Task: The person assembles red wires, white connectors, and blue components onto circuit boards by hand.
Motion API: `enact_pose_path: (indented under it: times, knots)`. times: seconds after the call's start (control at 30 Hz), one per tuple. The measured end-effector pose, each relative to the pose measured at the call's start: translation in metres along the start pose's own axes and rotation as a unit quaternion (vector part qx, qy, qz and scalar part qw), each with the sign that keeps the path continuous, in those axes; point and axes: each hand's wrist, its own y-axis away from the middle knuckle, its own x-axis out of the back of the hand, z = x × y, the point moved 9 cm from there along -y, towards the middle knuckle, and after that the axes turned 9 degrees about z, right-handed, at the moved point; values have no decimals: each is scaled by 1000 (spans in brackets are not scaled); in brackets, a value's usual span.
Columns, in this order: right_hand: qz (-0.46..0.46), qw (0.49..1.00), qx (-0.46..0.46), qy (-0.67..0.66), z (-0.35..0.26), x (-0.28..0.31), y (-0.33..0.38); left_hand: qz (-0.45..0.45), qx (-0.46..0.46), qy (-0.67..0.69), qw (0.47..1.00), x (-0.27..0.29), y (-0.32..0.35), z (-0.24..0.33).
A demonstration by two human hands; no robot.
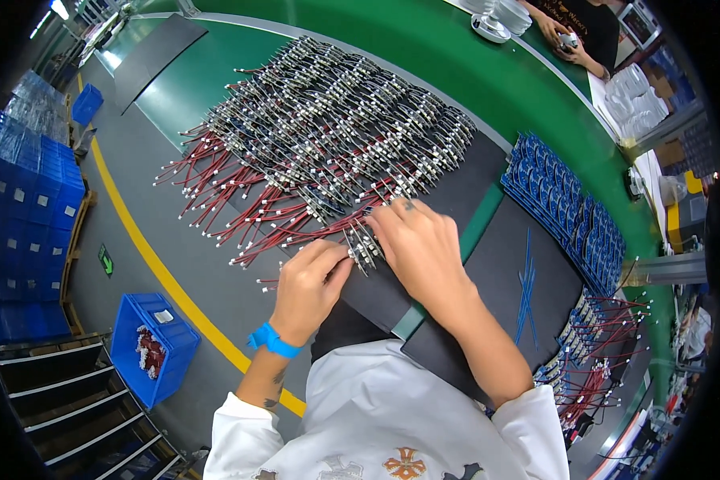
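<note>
Your left hand (pixel 310 288) and right hand (pixel 421 250) sit close together at the near edge of the dark mat (pixel 456 200), both closed on a small bundle of wire leads (pixel 363 246) with pale connector ends; the left pinches it from the side with thumb and fingertips while the right lies over the top, fingers curled down. That bundle lies at the front of the big spread of red and black wire harnesses (pixel 312 136) fanned across the surface (pixel 472 72). To handle it well, keep the connector ends level with each other and hold just behind them, so the thin wires do not kink or slip out of the pinch. Lift the red tails free of the neighbouring rows before you shift anything, since they look easy to snag. The blue ties (pixel 526 280) lie on the mat to your right, and the rows of blue parts (pixel 564 212) stand beyond them, both within reach of the right hand. Another person's hands (pixel 564 40) work at the far side, well apart from yours.
</note>
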Motion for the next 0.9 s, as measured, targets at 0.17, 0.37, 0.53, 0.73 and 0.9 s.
enact_pose_path:
  times: [0.17, 0.37, 0.53, 0.73, 0.9]
  knots:
    - [23, 998, 9, -58, 11, -23, -16, 16, -91, -114, 989, -4, -3, 13]
    - [7, 981, -163, -109, 39, 0, 23, 27, -74, -133, 988, -6, 3, 8]
    - [-28, 967, -225, -120, 48, -13, 34, 22, -93, -110, 989, -9, 6, 10]
    - [-55, 936, -302, -172, 60, -22, 46, 27, -115, -99, 988, -6, 10, 19]
    - [-19, 922, -309, -232, 51, -15, 45, 47, -154, -102, 982, 3, 10, 30]
